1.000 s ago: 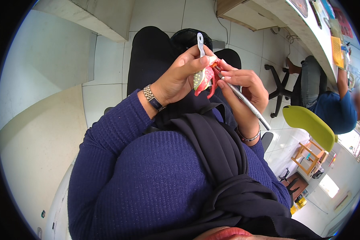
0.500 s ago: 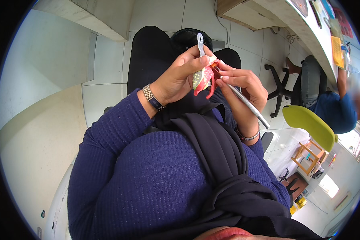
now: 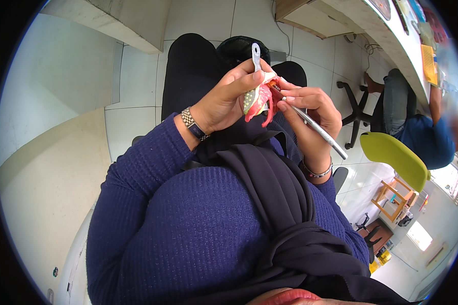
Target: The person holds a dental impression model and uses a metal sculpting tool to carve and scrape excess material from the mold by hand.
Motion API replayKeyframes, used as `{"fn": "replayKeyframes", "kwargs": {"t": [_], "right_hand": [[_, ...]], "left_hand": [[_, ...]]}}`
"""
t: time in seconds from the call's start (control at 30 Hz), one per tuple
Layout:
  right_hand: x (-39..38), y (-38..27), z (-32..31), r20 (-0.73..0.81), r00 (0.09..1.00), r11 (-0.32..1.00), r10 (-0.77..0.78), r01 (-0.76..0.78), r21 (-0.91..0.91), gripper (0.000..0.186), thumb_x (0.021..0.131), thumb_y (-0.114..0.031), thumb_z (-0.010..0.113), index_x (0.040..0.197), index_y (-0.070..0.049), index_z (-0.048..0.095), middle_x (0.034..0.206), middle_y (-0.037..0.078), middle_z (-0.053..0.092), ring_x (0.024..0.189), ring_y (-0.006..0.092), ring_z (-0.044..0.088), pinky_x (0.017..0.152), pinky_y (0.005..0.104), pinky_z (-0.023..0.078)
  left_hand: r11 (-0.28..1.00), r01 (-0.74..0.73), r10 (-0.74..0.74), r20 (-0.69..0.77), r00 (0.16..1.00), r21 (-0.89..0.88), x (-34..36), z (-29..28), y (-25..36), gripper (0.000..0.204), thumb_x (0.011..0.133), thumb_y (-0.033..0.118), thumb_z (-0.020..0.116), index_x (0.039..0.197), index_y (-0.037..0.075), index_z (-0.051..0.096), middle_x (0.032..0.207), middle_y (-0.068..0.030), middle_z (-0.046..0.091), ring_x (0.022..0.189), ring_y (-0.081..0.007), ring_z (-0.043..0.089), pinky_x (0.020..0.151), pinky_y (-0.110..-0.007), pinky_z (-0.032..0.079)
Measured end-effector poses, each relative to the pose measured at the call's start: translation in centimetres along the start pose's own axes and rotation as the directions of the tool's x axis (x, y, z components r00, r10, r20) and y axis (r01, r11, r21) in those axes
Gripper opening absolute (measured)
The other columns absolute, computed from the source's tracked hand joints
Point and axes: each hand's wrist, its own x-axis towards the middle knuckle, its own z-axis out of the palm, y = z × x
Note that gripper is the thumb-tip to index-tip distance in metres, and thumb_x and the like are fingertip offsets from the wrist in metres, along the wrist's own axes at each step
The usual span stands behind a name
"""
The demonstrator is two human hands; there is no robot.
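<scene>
My left hand [image 3: 221, 96] is closed around a small painted piece [image 3: 263, 97] above my lap. The piece is red with white marks, has a green part covered in pale dots, and ends in red strands that hang down. A flat grey handle [image 3: 256, 53] with a hole at its end sticks up past my left fingers; how it joins the piece is hidden. In my right hand [image 3: 315, 109] is a slim silver pen-shaped tool [image 3: 324, 133], pinched between thumb and fingers. Its dark tip reaches the piece's right side, near an orange spot.
A pale panel [image 3: 51, 76] stands on my left. At upper right runs a worktable [image 3: 387, 40] with an orange packet [image 3: 429, 63]. A person in blue [image 3: 425, 140] sits beside it, near a lime-green chair back [image 3: 394, 157]. A black bag [image 3: 239, 48] lies beyond my knees.
Both hands keep their hold. The tool's rear end has shifted slightly right and up, and the piece has tilted a little in my left hand.
</scene>
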Motion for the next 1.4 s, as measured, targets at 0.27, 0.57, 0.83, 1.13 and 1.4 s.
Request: {"fn": "replayKeyframes", "kwargs": {"t": [0.27,0.57,0.83,1.13,1.4], "right_hand": [[-0.8,1.4,0.2,-0.222,0.974,0.965,-0.036,0.091,0.244,0.012,0.092,-0.006,0.051,0.098,0.005,0.050,0.094,0.017,0.056,0.094,0.0342,0.063,0.077,0.0402,0.055],[-0.8,2.3,-0.3,-0.352,0.913,0.883,0.206,-0.019,0.470,0.064,0.097,-0.056,0.015,0.112,-0.003,0.047,0.066,0.012,0.060,0.078,0.0258,0.064,0.079,0.0373,0.048],[-2.2,12.4,1.9,-0.296,0.903,0.946,0.313,-0.269,0.182,0.045,0.100,-0.038,0.033,0.096,-0.001,0.057,0.075,0.009,0.062,0.076,0.0196,0.064,0.071,0.0306,0.048],[-2.9,15.1,1.4,-0.064,0.862,0.863,0.503,-0.497,0.088,0.035,0.098,-0.032,0.041,0.091,-0.003,0.059,0.068,0.010,0.063,0.067,0.0204,0.064,0.063,0.0312,0.048],[-2.8,14.6,1.1,-0.061,0.891,0.891,0.450,-0.443,0.102,0.033,0.096,-0.029,0.043,0.090,-0.001,0.058,0.070,0.013,0.064,0.068,0.0248,0.065,0.064,0.0325,0.049]], "left_hand": [[0.991,0.065,-0.063,0.021,0.998,-0.121,-0.1,0.4,0.2,0.053,0.091,0.050,0.049,0.116,0.003,0.046,0.111,-0.0115,0.055,0.111,-0.0235,0.055,0.094,-0.046,0.047],[0.960,0.051,-0.010,0.147,0.989,-0.277,-0.3,0.5,0.3,0.064,0.089,0.057,0.046,0.123,0.003,0.042,0.120,-0.0126,0.050,0.118,-0.0259,0.050,0.098,-0.055,0.041],[0.882,-0.012,0.243,0.431,0.869,-0.472,0.9,7.5,4.0,0.080,0.082,0.054,0.061,0.136,0.005,0.030,0.127,-0.0164,0.046,0.125,-0.0334,0.042,0.097,-0.067,0.036],[0.910,0.093,0.219,0.659,0.720,-0.405,2.3,14.9,4.6,0.087,0.079,0.053,0.065,0.140,0.006,0.023,0.129,-0.0157,0.043,0.127,-0.0323,0.041,0.097,-0.069,0.032],[0.894,0.190,0.126,0.633,0.764,-0.407,0.8,17.5,4.8,0.083,0.079,0.048,0.069,0.138,0.008,0.026,0.131,-0.0160,0.042,0.128,-0.0331,0.039,0.100,-0.068,0.031]]}}
